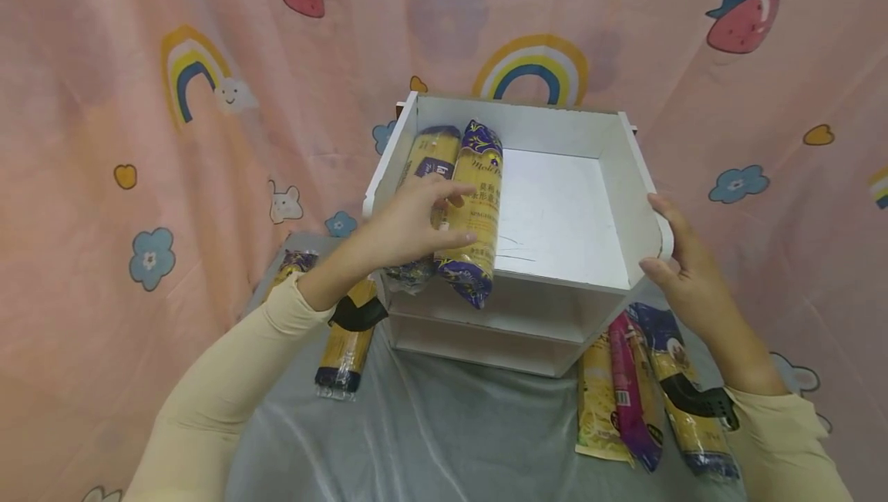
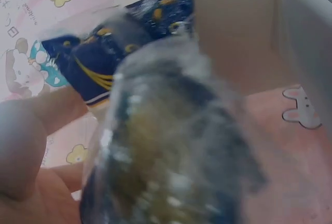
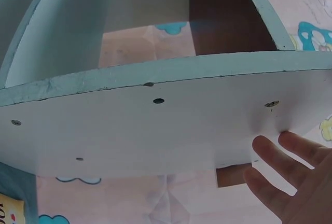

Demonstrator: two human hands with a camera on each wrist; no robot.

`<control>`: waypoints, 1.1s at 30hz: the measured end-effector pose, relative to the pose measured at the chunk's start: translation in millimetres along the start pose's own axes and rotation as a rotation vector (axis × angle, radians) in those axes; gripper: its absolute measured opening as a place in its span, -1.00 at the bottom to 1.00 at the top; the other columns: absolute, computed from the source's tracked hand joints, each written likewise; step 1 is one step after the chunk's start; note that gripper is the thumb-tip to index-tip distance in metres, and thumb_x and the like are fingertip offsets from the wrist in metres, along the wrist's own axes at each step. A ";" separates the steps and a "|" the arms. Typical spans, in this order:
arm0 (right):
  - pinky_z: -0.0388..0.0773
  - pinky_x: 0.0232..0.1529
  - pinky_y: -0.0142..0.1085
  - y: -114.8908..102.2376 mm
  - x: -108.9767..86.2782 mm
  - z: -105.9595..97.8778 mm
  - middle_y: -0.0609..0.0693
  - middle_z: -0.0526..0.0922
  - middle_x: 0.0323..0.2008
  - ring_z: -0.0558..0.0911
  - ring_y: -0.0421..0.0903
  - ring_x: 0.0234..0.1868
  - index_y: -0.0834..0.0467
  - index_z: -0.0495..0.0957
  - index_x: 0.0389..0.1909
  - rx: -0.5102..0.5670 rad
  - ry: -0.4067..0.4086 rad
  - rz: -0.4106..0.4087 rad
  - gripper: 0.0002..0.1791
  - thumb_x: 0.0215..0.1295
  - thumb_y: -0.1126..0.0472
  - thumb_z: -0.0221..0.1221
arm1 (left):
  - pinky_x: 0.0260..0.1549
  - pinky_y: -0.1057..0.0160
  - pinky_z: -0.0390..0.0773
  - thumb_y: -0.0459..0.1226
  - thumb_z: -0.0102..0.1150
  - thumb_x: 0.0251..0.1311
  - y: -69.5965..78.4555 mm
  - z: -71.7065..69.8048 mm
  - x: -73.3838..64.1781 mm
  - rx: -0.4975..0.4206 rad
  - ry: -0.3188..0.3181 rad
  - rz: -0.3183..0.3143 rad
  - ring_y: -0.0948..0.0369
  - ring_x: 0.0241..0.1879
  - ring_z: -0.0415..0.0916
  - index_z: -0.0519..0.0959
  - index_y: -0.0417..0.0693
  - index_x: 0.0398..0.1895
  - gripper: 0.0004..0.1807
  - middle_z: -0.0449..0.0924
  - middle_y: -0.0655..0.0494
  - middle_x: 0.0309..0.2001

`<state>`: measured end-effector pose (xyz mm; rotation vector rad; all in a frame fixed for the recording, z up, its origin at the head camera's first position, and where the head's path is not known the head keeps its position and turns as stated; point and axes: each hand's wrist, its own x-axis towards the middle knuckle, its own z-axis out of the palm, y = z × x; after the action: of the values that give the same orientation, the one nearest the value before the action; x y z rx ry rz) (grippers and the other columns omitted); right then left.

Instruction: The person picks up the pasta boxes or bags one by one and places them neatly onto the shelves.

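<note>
A: What to say of the left hand (image 1: 416,213)?

B: Spread, with fingers loosely extended and thumb apart, over the Moli spaghetti packet (image 1: 482,213). Hard to tell firm contact from a light hover; too blurred in the left wrist view to settle.

A: And where to look for that packet?

B: On the top tier of the white shelf unit (image 1: 555,209), lying front to back, with its purple-patterned near end jutting past the front edge. Just to the right of a dark-labelled pasta packet (image 1: 435,153), by the unit's left wall.

A: What about the right hand (image 1: 694,278)?

B: Spread too. Placed at the right side panel (image 3: 124,125), thumb by the front edge; seen in the right wrist view with straight, parted fingers at the outer face.

A: Anything lower down?

B: See, on the gray cloth (image 1: 430,425) left of the unit, a dark-ended pasta packet (image 1: 344,355), plus a purple-topped packet (image 1: 298,261) partly behind the left sleeve (image 1: 229,394). To the right, notice a yellow packet (image 1: 597,402), a magenta packet (image 1: 630,394) and a blue-and-yellow packet (image 1: 697,434), side by side.

A: And behind?

B: Hung with a pink curtain (image 1: 388,16), printed with strawberries and rainbows.
</note>
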<state>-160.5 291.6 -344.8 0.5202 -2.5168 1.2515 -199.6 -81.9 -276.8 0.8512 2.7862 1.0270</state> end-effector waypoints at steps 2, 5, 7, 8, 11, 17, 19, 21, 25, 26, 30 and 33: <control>0.00 0.19 0.58 0.9 0.5 0.4 0.14 0.04 0.56 0.09 0.47 0.46 -0.12 0.01 0.57 0.001 0.003 -0.002 -0.19 0.38 0.17 0.17 | 0.15 0.08 0.45 -0.03 0.40 0.15 -1.1 2.0 -5.2 0.017 -0.001 -0.010 0.10 0.11 0.39 0.34 0.06 0.43 -0.22 0.59 0.11 0.08; -0.01 0.21 0.58 1.9 0.2 1.3 0.14 0.05 0.56 0.10 0.43 0.47 -0.11 0.01 0.57 0.005 0.000 -0.006 -0.19 0.39 0.17 0.16 | 0.21 0.04 0.43 0.00 0.42 0.11 -3.5 4.9 -11.7 0.041 0.015 -0.016 0.08 0.16 0.40 0.29 0.10 0.47 -0.15 0.64 0.13 0.08; -0.02 0.21 0.58 2.2 -0.3 1.9 0.15 0.04 0.56 0.09 0.43 0.47 -0.11 0.00 0.57 0.011 -0.003 -0.009 -0.19 0.39 0.19 0.15 | 0.21 0.03 0.41 0.02 0.42 0.10 -4.9 6.6 -15.1 0.064 0.031 -0.027 0.07 0.18 0.37 0.27 0.12 0.48 -0.13 0.66 0.12 0.09; -0.03 0.21 0.58 2.4 -0.5 2.2 0.16 0.04 0.56 0.08 0.43 0.47 -0.11 0.00 0.57 0.013 -0.004 -0.010 -0.19 0.39 0.20 0.14 | 0.23 0.03 0.39 0.03 0.42 0.10 -5.5 7.4 -16.7 0.079 0.039 -0.030 0.07 0.19 0.37 0.26 0.12 0.48 -0.12 0.67 0.11 0.09; -0.05 0.22 0.59 2.9 -1.0 2.9 0.16 0.02 0.57 0.06 0.46 0.47 -0.12 0.00 0.57 0.023 -0.006 -0.012 -0.19 0.39 0.21 0.14 | 0.18 0.04 0.39 0.02 0.42 0.10 -6.1 10.0 -20.2 0.106 0.061 -0.031 0.07 0.17 0.35 0.27 0.10 0.48 -0.12 0.67 0.09 0.06; -0.05 0.23 0.57 4.7 -1.0 3.0 0.14 0.02 0.57 0.06 0.44 0.48 -0.10 0.00 0.57 0.021 0.003 -0.009 -0.20 0.39 0.19 0.14 | 0.14 0.07 0.40 -0.02 0.41 0.13 -6.2 14.0 -24.4 0.117 0.103 -0.007 0.08 0.09 0.37 0.34 0.02 0.44 -0.19 0.64 0.11 0.03; -0.04 0.23 0.56 4.9 -0.9 3.1 0.14 0.03 0.57 0.07 0.44 0.48 -0.10 0.01 0.57 0.019 0.004 -0.007 -0.19 0.38 0.20 0.14 | 0.15 0.06 0.40 -0.04 0.40 0.14 -5.5 13.6 -26.2 0.101 0.109 0.001 0.08 0.10 0.38 0.35 0.02 0.42 -0.22 0.64 0.10 0.04; -0.04 0.23 0.57 5.0 -0.9 3.1 0.15 0.03 0.57 0.07 0.45 0.48 -0.10 0.01 0.57 0.017 0.003 -0.007 -0.19 0.38 0.21 0.14 | 0.16 0.05 0.43 -0.06 0.39 0.16 -3.9 11.2 -28.6 0.072 0.108 0.012 0.07 0.13 0.39 0.36 0.01 0.42 -0.25 0.62 0.08 0.06; -0.01 0.20 0.57 4.3 -0.7 2.9 0.13 0.02 0.57 0.07 0.46 0.47 -0.10 0.00 0.57 0.010 0.001 -0.001 -0.18 0.38 0.23 0.14 | 0.20 0.02 0.48 -0.12 0.36 0.21 1.6 -0.8 -37.6 -0.015 0.121 0.046 0.06 0.21 0.40 0.35 0.02 0.43 -0.28 0.58 0.03 0.12; 0.00 0.19 0.57 4.3 -1.0 2.8 0.13 0.02 0.57 0.07 0.46 0.47 -0.10 -0.01 0.57 0.010 0.000 -0.001 -0.18 0.38 0.24 0.14 | 0.19 0.03 0.49 -0.13 0.35 0.22 2.7 -5.1 -40.4 -0.038 0.134 0.062 0.06 0.21 0.42 0.34 0.03 0.43 -0.29 0.58 0.02 0.13; 0.01 0.18 0.57 3.7 -0.7 2.2 0.11 0.00 0.58 0.05 0.43 0.49 -0.08 -0.02 0.57 0.010 0.001 0.002 -0.17 0.38 0.27 0.13 | 0.15 0.13 0.52 -0.20 0.29 0.26 3.9 -23.1 -54.1 -0.156 0.224 0.124 0.13 0.17 0.48 0.35 0.06 0.41 -0.36 0.55 0.03 0.14; 0.01 0.19 0.56 2.7 0.0 2.2 0.10 0.00 0.58 0.07 0.37 0.51 -0.08 -0.02 0.57 0.009 0.002 -0.001 -0.17 0.37 0.29 0.13 | 0.08 0.27 0.56 -0.27 0.27 0.27 -2.1 -33.6 -65.6 -0.222 0.317 0.161 0.22 0.11 0.49 0.38 0.05 0.39 -0.40 0.55 0.02 0.11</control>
<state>-161.9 291.4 -348.0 0.5214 -2.5099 1.2627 -152.7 -136.5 -260.9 0.9694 2.8033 1.5927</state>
